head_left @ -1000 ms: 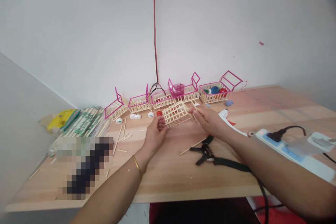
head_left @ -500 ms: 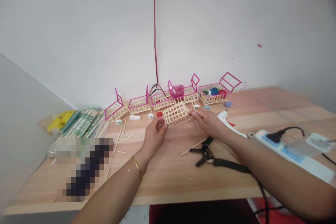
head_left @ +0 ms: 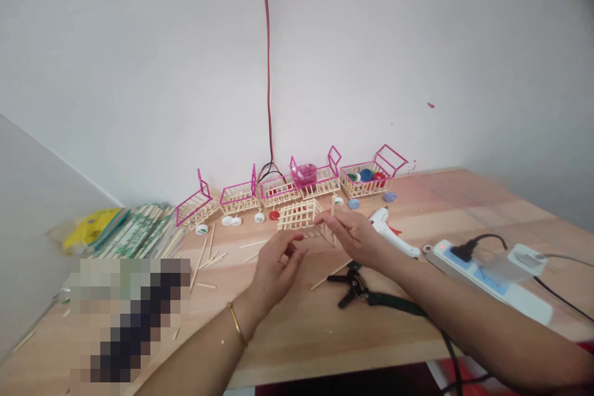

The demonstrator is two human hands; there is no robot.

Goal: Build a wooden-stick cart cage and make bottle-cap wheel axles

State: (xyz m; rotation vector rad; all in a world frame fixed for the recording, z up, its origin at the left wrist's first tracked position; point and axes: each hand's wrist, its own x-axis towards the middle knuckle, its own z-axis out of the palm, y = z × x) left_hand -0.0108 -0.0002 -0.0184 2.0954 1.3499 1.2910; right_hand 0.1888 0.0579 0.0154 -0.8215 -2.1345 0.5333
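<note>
The right hand [head_left: 355, 235] is at the right end of an unpainted basket [head_left: 297, 216] of thin wooden sticks, its thumb and forefinger seemingly pinched on the upright sticks there, though the fingers partly hide the grip. The basket sits tilted in front of the person, near the middle of the table [head_left: 288, 334]. The left hand [head_left: 278, 263] is just on the near side of it, fingers loosely curled and thumb apart from them; a gold bracelet [head_left: 236, 323] circles that wrist.

Behind, along the wall [head_left: 362, 43], stands a row of five pink-rimmed baskets [head_left: 239, 195]; a pink cup [head_left: 307, 174] is among them, and the rightmost holds green, blue and red lids. White caps [head_left: 227, 221], a red cap [head_left: 274, 215] and blue caps [head_left: 353, 204] lie in front; one white cap bears a green mark too small to make out.

At left, bundled sticks [head_left: 146, 229] lie in wrappers with green printing, too blurred to read, beside a yellow packet [head_left: 90, 229]. Loose sticks [head_left: 198, 263] are scattered nearby. Dark-handled pliers [head_left: 355, 283] lie below the right hand; a white glue gun [head_left: 379, 220] and a power strip [head_left: 468, 269] lie to its right.
</note>
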